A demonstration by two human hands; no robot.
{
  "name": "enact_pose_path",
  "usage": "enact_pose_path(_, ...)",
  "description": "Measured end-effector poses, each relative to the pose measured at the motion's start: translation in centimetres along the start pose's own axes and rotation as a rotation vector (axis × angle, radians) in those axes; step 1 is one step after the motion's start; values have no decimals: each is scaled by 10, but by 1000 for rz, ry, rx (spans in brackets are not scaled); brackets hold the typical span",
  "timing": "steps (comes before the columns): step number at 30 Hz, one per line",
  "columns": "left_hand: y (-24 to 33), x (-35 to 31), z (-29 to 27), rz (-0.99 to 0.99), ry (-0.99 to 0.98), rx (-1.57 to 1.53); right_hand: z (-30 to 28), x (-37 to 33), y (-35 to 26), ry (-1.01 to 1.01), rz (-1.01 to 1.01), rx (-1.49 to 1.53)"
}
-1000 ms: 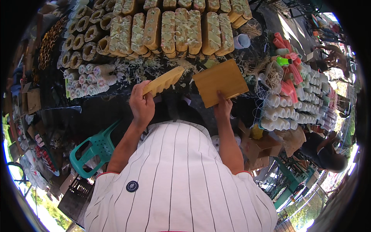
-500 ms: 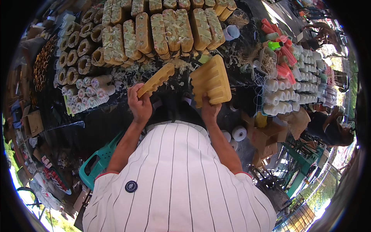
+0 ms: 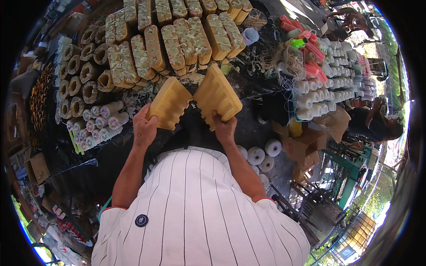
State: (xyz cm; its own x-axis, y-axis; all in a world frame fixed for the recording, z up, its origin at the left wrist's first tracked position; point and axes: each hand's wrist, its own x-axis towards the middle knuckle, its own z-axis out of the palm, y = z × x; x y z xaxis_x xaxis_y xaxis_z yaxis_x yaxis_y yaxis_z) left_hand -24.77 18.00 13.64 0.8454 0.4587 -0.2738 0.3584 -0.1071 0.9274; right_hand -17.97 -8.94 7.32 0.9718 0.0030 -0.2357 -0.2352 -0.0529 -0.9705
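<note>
My left hand grips a yellow, grooved mold half by its lower left edge, thumb on the near face. In my right hand is a second yellow mold half of the same kind, held at its lower edge with the thumb on the grooved face. Both pieces are tilted, their scalloped edges facing each other. Their upper inner corners come close together; I cannot tell whether they touch. Beyond them on the dark table stand rows of closed yellow molds, their tops crusted with pale green residue.
Hollow brown tubes and wrapped white rolls are stacked at left. At right are white cylinders, red rolls and a white cup. Thread spools and a cardboard box lie below. Another person is far right.
The left mold half has turned from edge-on to show its broad grooved face. The right one has tilted and moved left, bringing the two closer. The whole view has shifted slightly.
</note>
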Motion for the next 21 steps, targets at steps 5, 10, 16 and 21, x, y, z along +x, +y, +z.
enact_pose_path(5, -20, 6, -55, -178, -66, -421, -79, 50, -17, -197, 203, 296)
enact_pose_path(10, -61, 37, -75, -386, -201, -350, -98, 76, 11, -329, 363, 213)
enact_pose_path(16, -101, 81, -30, -632, -161, -319, -87, 98, 17, -382, 513, 67)
enact_pose_path(21, -141, 108, -13, -684, -166, -365, -91, 114, 7, -392, 592, 27)
